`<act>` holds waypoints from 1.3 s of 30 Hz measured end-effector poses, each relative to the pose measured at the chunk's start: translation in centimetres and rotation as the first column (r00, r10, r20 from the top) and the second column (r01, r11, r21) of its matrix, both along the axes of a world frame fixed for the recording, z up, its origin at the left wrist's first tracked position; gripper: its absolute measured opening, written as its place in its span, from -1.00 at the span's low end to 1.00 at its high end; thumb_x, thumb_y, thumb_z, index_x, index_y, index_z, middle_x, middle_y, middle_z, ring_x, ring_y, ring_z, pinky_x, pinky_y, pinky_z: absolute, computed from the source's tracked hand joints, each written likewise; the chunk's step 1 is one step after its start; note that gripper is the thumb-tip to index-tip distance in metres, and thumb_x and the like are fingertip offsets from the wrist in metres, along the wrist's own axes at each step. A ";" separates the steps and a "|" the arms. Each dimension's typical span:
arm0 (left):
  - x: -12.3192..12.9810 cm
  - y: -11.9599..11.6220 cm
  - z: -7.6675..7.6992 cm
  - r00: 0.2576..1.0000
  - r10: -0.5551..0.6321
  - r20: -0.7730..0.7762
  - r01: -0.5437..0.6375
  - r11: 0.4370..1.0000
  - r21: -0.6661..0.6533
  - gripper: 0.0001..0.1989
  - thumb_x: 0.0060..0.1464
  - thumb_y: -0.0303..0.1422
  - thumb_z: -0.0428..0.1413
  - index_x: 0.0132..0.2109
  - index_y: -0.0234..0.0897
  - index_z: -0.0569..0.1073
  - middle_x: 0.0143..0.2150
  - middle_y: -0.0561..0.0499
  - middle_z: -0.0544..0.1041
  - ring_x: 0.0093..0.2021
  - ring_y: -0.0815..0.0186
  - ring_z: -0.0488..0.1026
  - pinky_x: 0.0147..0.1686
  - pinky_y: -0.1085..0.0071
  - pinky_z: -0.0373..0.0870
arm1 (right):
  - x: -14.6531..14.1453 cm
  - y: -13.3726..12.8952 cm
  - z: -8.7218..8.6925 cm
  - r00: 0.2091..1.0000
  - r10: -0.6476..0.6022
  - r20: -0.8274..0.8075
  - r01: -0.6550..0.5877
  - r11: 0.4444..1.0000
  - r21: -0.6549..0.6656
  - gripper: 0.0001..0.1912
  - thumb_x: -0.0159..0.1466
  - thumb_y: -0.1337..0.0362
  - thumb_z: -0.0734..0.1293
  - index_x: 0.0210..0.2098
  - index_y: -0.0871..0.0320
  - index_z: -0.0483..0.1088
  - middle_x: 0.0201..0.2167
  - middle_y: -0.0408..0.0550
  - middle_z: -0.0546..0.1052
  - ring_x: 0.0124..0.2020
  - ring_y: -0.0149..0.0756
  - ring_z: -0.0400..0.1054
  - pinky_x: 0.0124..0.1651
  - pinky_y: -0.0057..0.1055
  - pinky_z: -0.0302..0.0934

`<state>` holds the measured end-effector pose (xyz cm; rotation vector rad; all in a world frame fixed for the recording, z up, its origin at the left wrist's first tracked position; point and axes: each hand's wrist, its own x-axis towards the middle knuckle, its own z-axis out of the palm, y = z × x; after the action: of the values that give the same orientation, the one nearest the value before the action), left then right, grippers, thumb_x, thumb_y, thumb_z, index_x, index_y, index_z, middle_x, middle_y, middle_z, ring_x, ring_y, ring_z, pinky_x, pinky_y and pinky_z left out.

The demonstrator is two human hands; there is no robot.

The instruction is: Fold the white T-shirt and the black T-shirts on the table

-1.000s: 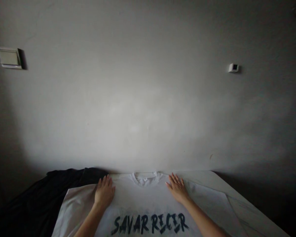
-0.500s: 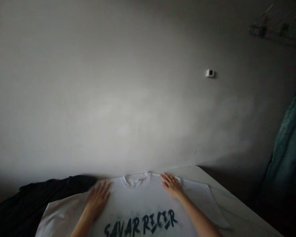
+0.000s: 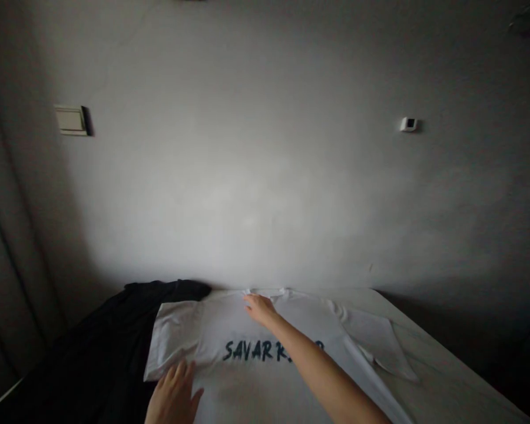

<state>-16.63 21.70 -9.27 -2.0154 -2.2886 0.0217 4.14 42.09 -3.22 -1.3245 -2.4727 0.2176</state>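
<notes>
A white T-shirt [image 3: 242, 383] with dark lettering lies spread on the table, collar toward the wall. My left hand [image 3: 172, 393] is at the lower left, on or just over the shirt's side below the left sleeve [image 3: 175, 330]; its fingers and thumb are apart. Across the lettering reaches my right arm, hiding part of it. My right hand [image 3: 260, 308] is beside the left part of the collar, its fingers pointing left and seemingly loose, with nothing visible in them. The right sleeve [image 3: 375, 335] lies with creases near the shoulder.
A dark garment [image 3: 101, 341] lies along the left of the table, touching the shirt. The pale table [image 3: 450, 365] has a slanting right edge. Behind stands a grey wall [image 3: 256, 165] with a switch [image 3: 72, 121] and a small white device [image 3: 408, 124].
My right hand has moved left from the right shoulder to the collar. My left hand has come down toward me from the left shoulder. The view has turned left, and creases show near the right sleeve.
</notes>
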 end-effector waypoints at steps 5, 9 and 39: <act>-1.2 -2.7 0.3 0.985 0.172 0.028 -0.175 0.973 0.153 -0.52 0.21 -0.25 -0.09 0.18 -0.32 0.42 0.18 -0.25 0.46 0.16 0.05 0.39 0.04 0.19 0.37 | -17.4 -4.3 1.7 0.924 0.336 -0.180 -0.337 0.941 0.027 -0.43 0.18 0.39 0.42 0.18 0.09 0.32 0.16 -0.10 0.43 0.03 -0.25 0.41 0.03 -0.45 0.24; -1.5 -2.2 0.1 0.979 0.201 0.045 -0.205 0.967 0.150 -0.51 0.18 -0.27 -0.08 0.18 -0.36 0.42 0.20 -0.27 0.44 0.21 -0.03 0.34 0.05 0.13 0.34 | -23.4 -5.3 1.8 0.899 0.371 -0.234 -0.374 0.927 0.031 -0.45 0.11 0.57 0.38 0.09 0.15 0.41 0.01 -0.07 0.52 -0.14 -0.28 0.47 -0.11 -0.49 0.30; -7.0 1.2 1.8 0.936 0.340 0.087 -0.351 0.889 0.294 -0.52 0.21 -0.27 -0.06 0.24 -0.21 0.34 0.29 -0.22 0.29 0.17 -0.01 0.30 0.02 0.06 0.32 | -13.5 -1.1 1.4 0.762 0.345 -0.548 -0.352 0.931 0.098 -0.69 0.14 0.64 0.28 -0.37 0.17 0.55 -0.28 -0.06 0.59 -0.22 -0.29 0.47 -0.07 -0.40 0.30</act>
<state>-23.67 22.94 -7.50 -1.4545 -2.4592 -0.3239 -9.37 41.00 -1.86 -0.6450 -2.1675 0.6146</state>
